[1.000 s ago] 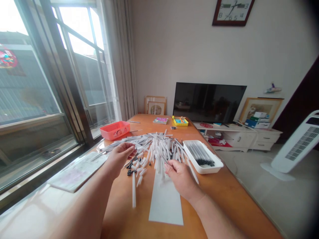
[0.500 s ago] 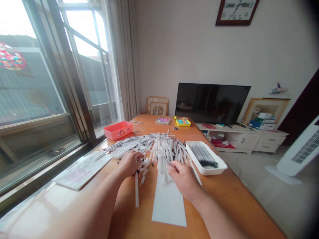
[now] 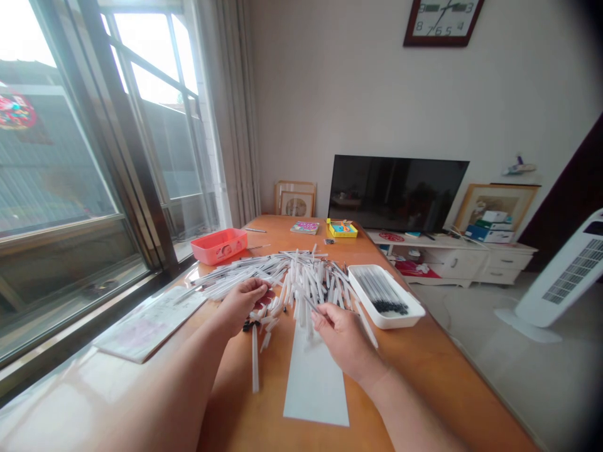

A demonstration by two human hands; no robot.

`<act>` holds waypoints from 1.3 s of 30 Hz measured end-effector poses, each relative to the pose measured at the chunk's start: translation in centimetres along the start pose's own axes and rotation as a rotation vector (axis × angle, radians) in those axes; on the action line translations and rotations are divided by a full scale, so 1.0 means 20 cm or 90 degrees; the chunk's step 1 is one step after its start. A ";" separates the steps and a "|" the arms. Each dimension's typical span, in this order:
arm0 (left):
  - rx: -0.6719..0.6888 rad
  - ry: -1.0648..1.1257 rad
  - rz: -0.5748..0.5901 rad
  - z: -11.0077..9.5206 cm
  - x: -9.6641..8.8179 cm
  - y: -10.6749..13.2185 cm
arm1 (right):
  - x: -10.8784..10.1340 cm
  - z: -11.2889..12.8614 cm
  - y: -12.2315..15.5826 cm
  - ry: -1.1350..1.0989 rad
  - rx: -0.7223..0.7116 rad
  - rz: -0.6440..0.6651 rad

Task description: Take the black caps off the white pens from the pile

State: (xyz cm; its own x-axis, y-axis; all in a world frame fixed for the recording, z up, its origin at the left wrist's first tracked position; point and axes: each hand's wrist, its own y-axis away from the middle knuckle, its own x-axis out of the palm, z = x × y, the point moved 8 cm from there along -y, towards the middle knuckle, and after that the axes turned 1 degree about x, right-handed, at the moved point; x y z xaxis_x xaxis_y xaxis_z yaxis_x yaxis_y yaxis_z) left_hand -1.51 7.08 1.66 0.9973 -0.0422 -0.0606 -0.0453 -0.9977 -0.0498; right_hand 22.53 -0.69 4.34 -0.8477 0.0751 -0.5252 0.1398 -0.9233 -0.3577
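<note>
My right hand [image 3: 343,333] pinches a thin grey pen [image 3: 311,304], its tip pointing up and left over the pile. My left hand [image 3: 247,302] is closed with thumb and fingertips together; whatever small thing it holds is too small to make out. Just beyond both hands spreads a heap of translucent pen barrels [image 3: 306,276]. Short clear plastic pieces [image 3: 269,323] and small black pieces [image 3: 249,326] lie beside my left hand. A single clear barrel [image 3: 255,364] rests nearer to me. Under my right hand lies a white paper strip [image 3: 316,389].
At the right table edge stands a white tray [image 3: 417,314] of black-ended pens. A pink box [image 3: 219,248] sits back left, a notebook [image 3: 146,329] nearer on the left. Farther back are a booklet [image 3: 304,228] and a yellow box [image 3: 343,231].
My left hand has lifted slightly up and away from the small black pieces, which now show below it. My right hand keeps its pinch, nearly still. The view has shifted slightly.
</note>
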 end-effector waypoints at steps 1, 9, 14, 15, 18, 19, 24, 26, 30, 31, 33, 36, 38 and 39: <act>-0.015 0.051 0.016 0.00 0.01 0.00 | 0.00 0.00 0.00 0.001 -0.003 -0.001; -0.058 0.248 0.134 -0.05 0.12 0.07 | 0.01 0.03 0.01 0.013 -0.013 0.021; -0.031 0.250 0.157 -0.11 0.16 0.11 | 0.02 0.03 0.01 0.030 -0.022 0.037; -0.029 0.243 0.161 -0.11 0.17 0.11 | 0.02 0.04 0.01 0.031 -0.025 0.038; -0.029 0.214 0.170 -0.12 0.18 0.12 | 0.02 0.05 0.01 0.030 -0.034 0.042; -0.027 0.205 0.171 -0.13 0.19 0.12 | 0.03 0.05 0.01 0.030 -0.036 0.045; -0.024 0.176 0.177 -0.14 0.20 0.14 | 0.03 0.05 0.01 0.046 -0.033 0.052; -0.022 0.171 0.177 -0.15 0.20 0.15 | 0.03 0.05 0.01 0.056 -0.034 0.054; -0.018 0.165 0.184 -0.16 0.21 0.15 | 0.03 0.05 0.01 0.060 -0.038 0.058; -0.017 0.163 0.185 -0.16 0.21 0.15 | 0.03 0.05 0.02 0.057 -0.040 0.058; -0.016 0.158 0.182 -0.16 0.21 0.15 | 0.03 0.06 0.02 0.047 -0.041 0.054; -0.016 0.147 0.176 -0.16 0.21 0.15 | 0.03 0.06 0.02 0.032 -0.041 0.044; -0.012 0.140 0.175 -0.16 0.21 0.15 | 0.02 0.06 0.02 0.030 -0.039 0.037; -0.011 0.138 0.175 -0.16 0.21 0.15 | 0.02 0.06 0.02 0.031 -0.037 0.036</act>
State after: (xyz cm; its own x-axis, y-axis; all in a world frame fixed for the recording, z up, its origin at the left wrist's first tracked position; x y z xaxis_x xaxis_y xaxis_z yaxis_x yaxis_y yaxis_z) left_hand 2.73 3.78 4.51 0.9373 -0.3177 0.1432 -0.3147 -0.9482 -0.0435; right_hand 21.62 -1.53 4.98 -0.8117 0.0431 -0.5825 0.2177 -0.9031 -0.3702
